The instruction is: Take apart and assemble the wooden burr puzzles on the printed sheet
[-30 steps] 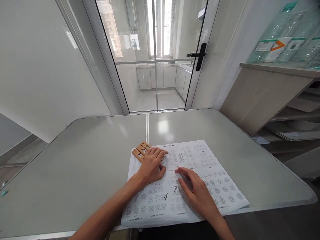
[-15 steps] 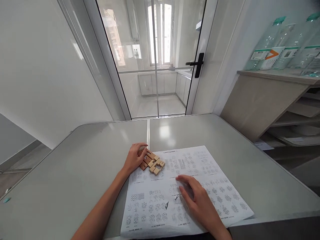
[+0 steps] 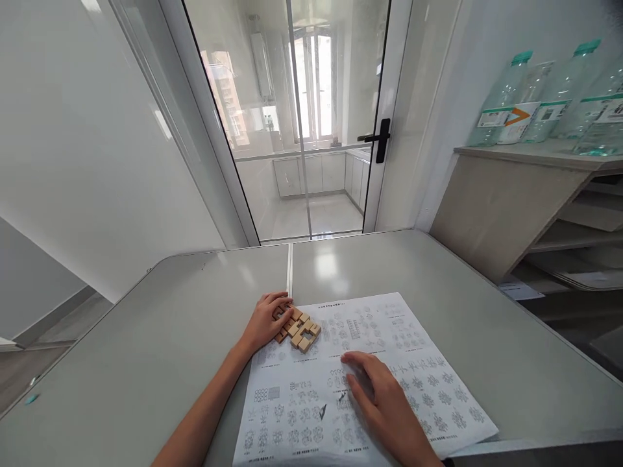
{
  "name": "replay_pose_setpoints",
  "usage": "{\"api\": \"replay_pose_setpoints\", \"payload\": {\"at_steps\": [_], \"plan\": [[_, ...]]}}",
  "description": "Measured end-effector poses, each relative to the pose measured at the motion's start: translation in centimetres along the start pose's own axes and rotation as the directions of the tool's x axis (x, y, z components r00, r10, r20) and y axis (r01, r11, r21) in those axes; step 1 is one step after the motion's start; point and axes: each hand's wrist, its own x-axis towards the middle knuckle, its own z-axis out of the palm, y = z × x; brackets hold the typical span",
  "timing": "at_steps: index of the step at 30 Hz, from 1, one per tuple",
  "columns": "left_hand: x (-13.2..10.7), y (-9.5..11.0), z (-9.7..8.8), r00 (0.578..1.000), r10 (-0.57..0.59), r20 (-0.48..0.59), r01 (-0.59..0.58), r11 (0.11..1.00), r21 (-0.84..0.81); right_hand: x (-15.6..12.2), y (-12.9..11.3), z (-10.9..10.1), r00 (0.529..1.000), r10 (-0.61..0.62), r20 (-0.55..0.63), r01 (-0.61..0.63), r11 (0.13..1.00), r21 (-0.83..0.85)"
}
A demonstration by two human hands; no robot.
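Note:
Interlocking wooden puzzle blocks (image 3: 306, 335), some pale and some reddish brown, lie flat together at the upper left of a printed sheet (image 3: 379, 324). My left hand (image 3: 265, 322) is curled over the brown end of these blocks, with thumb and fingers around it. Part of the brown pieces is hidden under the fingers. My right hand (image 3: 382, 395) lies on the sheet's lower middle, thumb and fingers apart, with nothing in it. Small line drawings of patterns cover the paper, and two dark marks show left of my right hand.
The sheet rests on a grey table (image 3: 160, 350) with a seam (image 3: 291, 269) toward its far edge. Beyond stands a glass door with a black handle (image 3: 382, 140). On the right, clear bottles (image 3: 549, 104) stand on a wooden shelf unit (image 3: 511, 201).
The view has tilted up slightly, so the table sits lower in it. My left hand's fingers have shifted a little over the blocks. My right hand stays in place on the sheet.

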Motion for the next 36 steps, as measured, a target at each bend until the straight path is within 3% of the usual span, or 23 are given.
{"api": "replay_pose_setpoints", "payload": {"at_steps": [5,9,14,20,26,33,36], "plan": [[-1.2,0.8,-1.6,0.998,0.045,0.042,-0.047,0.998,0.043,-0.1,-0.1,0.0,1.0,-0.028,-0.007,0.028,1.0,0.0],[-2.6,1.4,-3.1,0.977,0.096,0.19,-0.117,0.988,0.103,-0.1,-0.4,-0.2,1.0,-0.018,0.017,0.018,1.0,-0.002],[-3.4,1.6,-3.4,0.942,0.035,0.334,-0.103,0.976,0.189,-0.1,-1.0,-0.7,0.998,0.023,0.057,-0.024,1.0,0.012],[-4.3,1.3,-3.3,0.958,-0.021,0.287,-0.069,0.951,0.3,-0.2,-0.8,-0.7,0.997,0.019,0.075,-0.02,1.0,0.014],[-7.0,1.2,-4.1,0.972,-0.077,0.224,-0.008,0.934,0.356,-0.1,-0.6,-0.7,0.997,0.003,0.076,-0.003,1.0,0.008],[-11.2,1.7,-6.6,0.968,-0.069,0.239,0.001,0.961,0.276,-0.3,-0.4,-0.8,0.996,0.01,0.086,-0.012,1.0,0.02],[-12.4,2.8,-6.6,0.971,-0.083,0.225,0.043,0.983,0.177,-0.4,-0.4,-0.8,0.995,0.02,0.095,-0.023,0.999,0.026]]}}
